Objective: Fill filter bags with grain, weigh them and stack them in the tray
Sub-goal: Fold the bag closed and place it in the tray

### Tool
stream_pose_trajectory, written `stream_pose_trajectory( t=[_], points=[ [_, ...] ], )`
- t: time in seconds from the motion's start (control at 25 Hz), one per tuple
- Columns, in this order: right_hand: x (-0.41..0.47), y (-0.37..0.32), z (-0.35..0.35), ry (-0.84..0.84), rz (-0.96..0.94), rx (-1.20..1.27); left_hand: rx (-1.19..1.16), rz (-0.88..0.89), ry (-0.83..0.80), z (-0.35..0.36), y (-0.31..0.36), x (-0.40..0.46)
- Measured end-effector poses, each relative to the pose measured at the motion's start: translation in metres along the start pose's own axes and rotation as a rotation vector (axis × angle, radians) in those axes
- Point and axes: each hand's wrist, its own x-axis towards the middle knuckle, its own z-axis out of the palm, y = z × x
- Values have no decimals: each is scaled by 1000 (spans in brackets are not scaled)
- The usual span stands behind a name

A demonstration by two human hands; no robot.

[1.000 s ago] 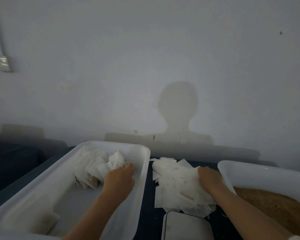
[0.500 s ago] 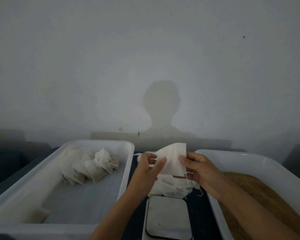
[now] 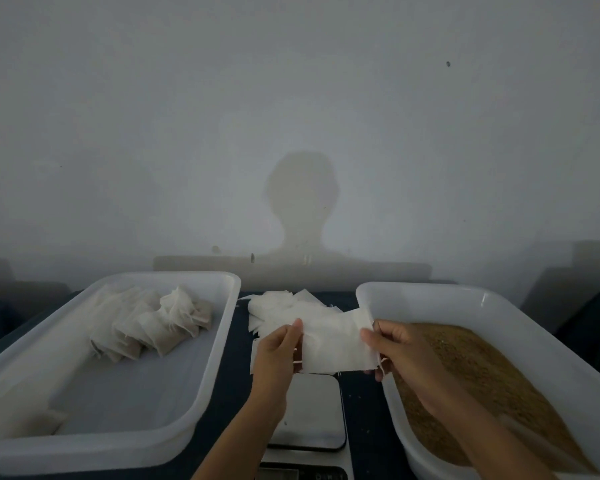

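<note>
above the scale (image 3: 309,410), my left hand (image 3: 278,351) and right hand (image 3: 395,351) each pinch an edge of an empty filter bag (image 3: 333,344), stretched flat, likely to find its mouth; the grain (image 3: 482,386) waits in the right tub (image 3: 430,296), filled bags (image 3: 153,323) in the left tray (image 3: 170,282).

scale (image 3: 309,441) display cut off, left fingers (image 3: 293,332) partly hidden

Left hand (image 3: 278,351) and right hand (image 3: 397,351) pinching empty filter bag (image 3: 335,344), above scale (image 3: 312,410)
</note>
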Motion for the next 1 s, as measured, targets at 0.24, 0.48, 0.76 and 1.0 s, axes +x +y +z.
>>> stream_pose_trajectory(
  t=[0.24,0.48,0.76,1.0],
  points=[
    [4,-1,0,25,-154,-135,302,419,-156,31,4,-14],
    [10,-2,-7,-89,-152,72,143,271,-451,57,20,-7],
    [10,2,-14,-148,-40,150,156,259,-530,52,13,-2],
    [3,-2,-4,-221,-38,198,4,271,-584,40,11,-9]
  ],
)
